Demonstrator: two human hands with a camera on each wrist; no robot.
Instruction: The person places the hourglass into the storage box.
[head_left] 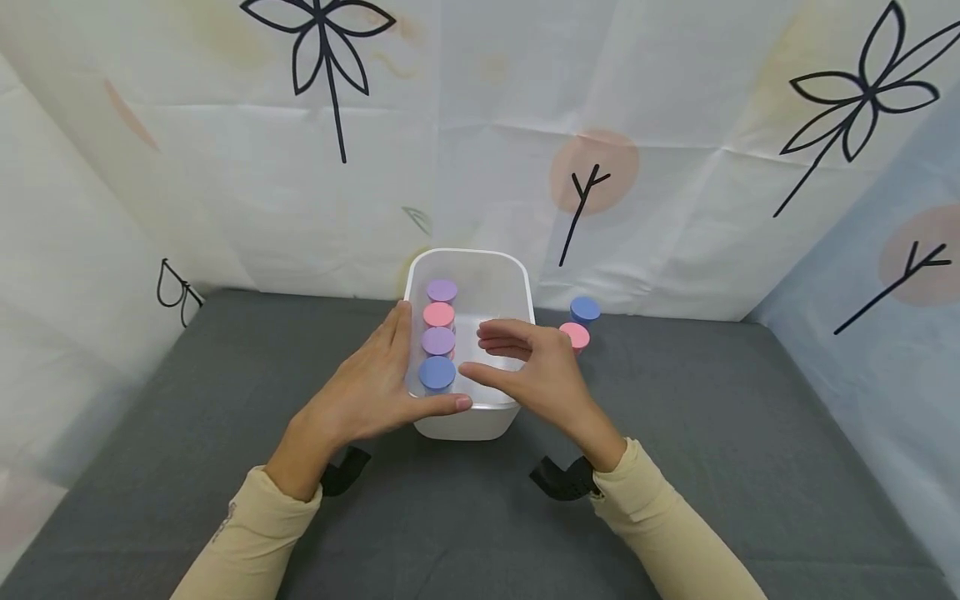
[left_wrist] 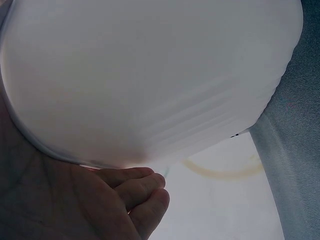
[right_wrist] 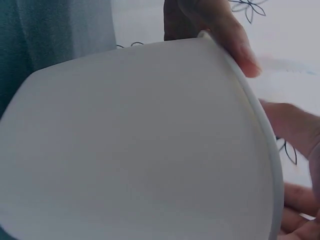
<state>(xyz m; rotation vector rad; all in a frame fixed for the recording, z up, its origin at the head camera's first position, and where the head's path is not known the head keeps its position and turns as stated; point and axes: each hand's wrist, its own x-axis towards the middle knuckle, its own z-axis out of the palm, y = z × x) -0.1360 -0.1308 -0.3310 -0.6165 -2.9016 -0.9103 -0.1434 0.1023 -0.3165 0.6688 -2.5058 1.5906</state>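
Note:
A white plastic bin (head_left: 467,423) stands on the dark cloth. Along its left side inside runs a row of small containers with round lids: a blue-lidded one (head_left: 437,375) nearest, then a purple-lidded one (head_left: 438,341), a pink-lidded one (head_left: 438,315) and another purple-lidded one (head_left: 442,291). My left hand (head_left: 367,379) holds the bin at its near left corner, thumb over the near rim, fingers along the outer left wall. Over the bin's right half is my right hand (head_left: 543,371), thumb and fingers parted, nothing between them.
Right of the bin, a blue-lidded container (head_left: 585,310) and a pink-lidded one (head_left: 575,336) stand on the dark cloth (head_left: 720,433), the pink one partly behind my right hand. A patterned white fabric backdrop (head_left: 480,183) rises behind the bin.

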